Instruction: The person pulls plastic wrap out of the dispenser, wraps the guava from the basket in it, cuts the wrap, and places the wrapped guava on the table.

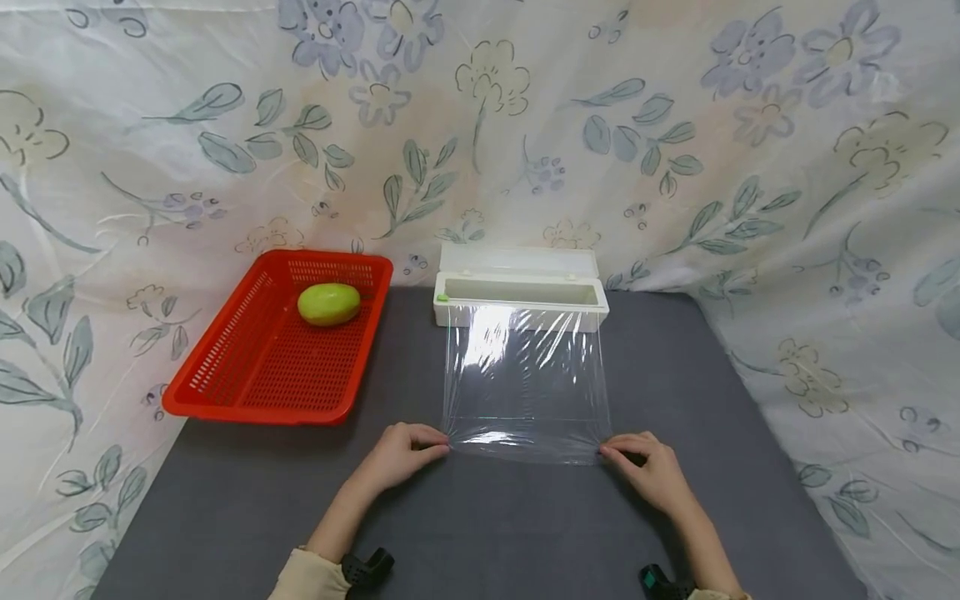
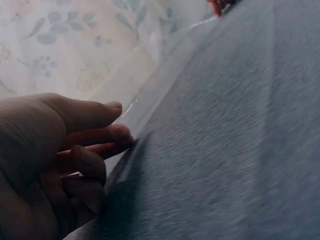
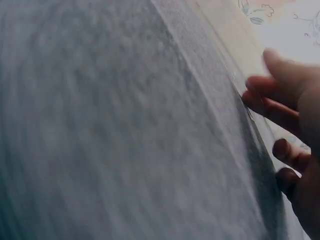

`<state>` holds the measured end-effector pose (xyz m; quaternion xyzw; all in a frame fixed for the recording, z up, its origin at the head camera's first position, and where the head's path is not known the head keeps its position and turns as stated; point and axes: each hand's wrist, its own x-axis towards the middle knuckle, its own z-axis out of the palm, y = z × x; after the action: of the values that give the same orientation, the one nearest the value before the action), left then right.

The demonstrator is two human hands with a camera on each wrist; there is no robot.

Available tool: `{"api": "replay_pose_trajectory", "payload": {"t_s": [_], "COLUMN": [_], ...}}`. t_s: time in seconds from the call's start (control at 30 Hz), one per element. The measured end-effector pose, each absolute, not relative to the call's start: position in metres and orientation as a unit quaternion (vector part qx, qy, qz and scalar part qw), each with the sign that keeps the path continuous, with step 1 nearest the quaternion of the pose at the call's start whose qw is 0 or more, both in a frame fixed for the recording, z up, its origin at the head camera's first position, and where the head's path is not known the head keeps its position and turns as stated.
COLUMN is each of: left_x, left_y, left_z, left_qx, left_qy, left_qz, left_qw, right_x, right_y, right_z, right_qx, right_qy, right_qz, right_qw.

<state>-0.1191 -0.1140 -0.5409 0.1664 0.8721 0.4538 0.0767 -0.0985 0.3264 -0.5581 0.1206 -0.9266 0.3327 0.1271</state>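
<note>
A sheet of clear plastic wrap (image 1: 528,375) stretches from the white wrap dispenser box (image 1: 521,318) toward the near side of the grey table. At its near left corner my left hand (image 1: 397,457) pinches the film between thumb and fingers. My right hand (image 1: 651,471) pinches the near right corner in the same way. Between the two hands the film's near edge is gathered and creased. The dispenser's lid (image 1: 517,260) stands raised at the back, and a small green piece (image 1: 442,297) shows at the box's left end.
To the left stands a red plastic basket (image 1: 262,408) with a green oval fruit (image 1: 328,304) inside. A flowered cloth (image 1: 525,125) hangs behind the table and along both sides. Grey cloth (image 1: 525,533) covers the tabletop.
</note>
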Motion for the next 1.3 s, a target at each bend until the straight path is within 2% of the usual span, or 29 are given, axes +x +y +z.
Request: {"api": "replay_pose_trajectory", "payload": {"t_s": [0.3,0.43,0.53,0.73,0.83,1.03,1.3], "left_x": [-0.125,-0.123,-0.12,-0.113,-0.109,-0.105,-0.113], "left_y": [-0.116,-0.116,-0.115,-0.114,-0.116,-0.119,-0.124], "left_z": [-0.534,-0.528,-0.523,-0.516,-0.514,-0.514,-0.519], "left_qx": [0.207,0.242,0.254,0.249,0.265,0.295,0.251], "left_qy": [0.889,0.901,0.906,0.913,0.919,0.926,0.874], "left_qz": [0.404,0.356,0.328,0.297,0.264,0.217,0.412], "left_qw": [0.059,0.061,0.081,0.124,0.122,0.095,0.064], "right_x": [-0.11,-0.112,-0.112,-0.105,-0.103,-0.102,-0.1], "right_y": [0.316,0.316,0.319,0.324,0.325,0.327,0.325], "right_z": [-0.567,-0.569,-0.569,-0.568,-0.567,-0.569,-0.574], "right_qx": [0.101,0.124,0.16,0.198,0.192,0.189,0.164], "right_qy": [-0.928,-0.921,-0.914,-0.927,-0.938,-0.939,-0.94], "right_qz": [0.308,0.295,0.292,0.248,0.225,0.227,0.237], "right_qw": [0.183,0.22,0.232,0.198,0.178,0.177,0.184]}}
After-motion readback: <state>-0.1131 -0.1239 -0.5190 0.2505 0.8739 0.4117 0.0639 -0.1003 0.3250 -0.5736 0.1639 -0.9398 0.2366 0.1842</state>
